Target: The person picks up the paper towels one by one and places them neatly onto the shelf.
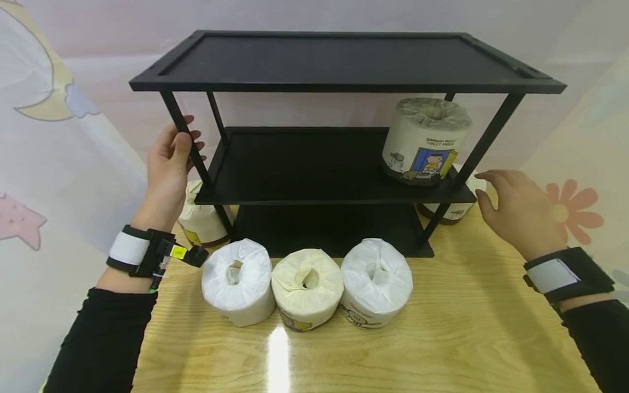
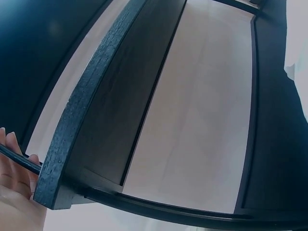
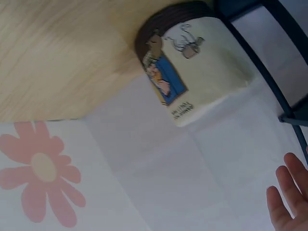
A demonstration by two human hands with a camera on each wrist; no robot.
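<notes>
My left hand (image 1: 169, 169) grips the left front post of a black three-tier shelf rack (image 1: 344, 61), thumb in front and fingers behind. In the left wrist view the fingers of that hand (image 2: 18, 185) show around the thin post, close to the edge of a shelf board. On the right, my other hand (image 1: 518, 210) hovers beside the rack with fingers loosely bent and nothing in them. A wrapped toilet roll (image 1: 426, 144) with a cartoon print stands on the right end of the middle shelf. Another printed toilet roll (image 3: 207, 67) stands by the rack's right side.
In front of the rack stand a white toilet roll (image 1: 238, 278), a cream one (image 1: 307, 284) and a second white one (image 1: 377, 278) in a row on the wooden table (image 1: 467, 327). One more roll (image 1: 199, 218) is by the left posts. Patterned cloth surrounds the table.
</notes>
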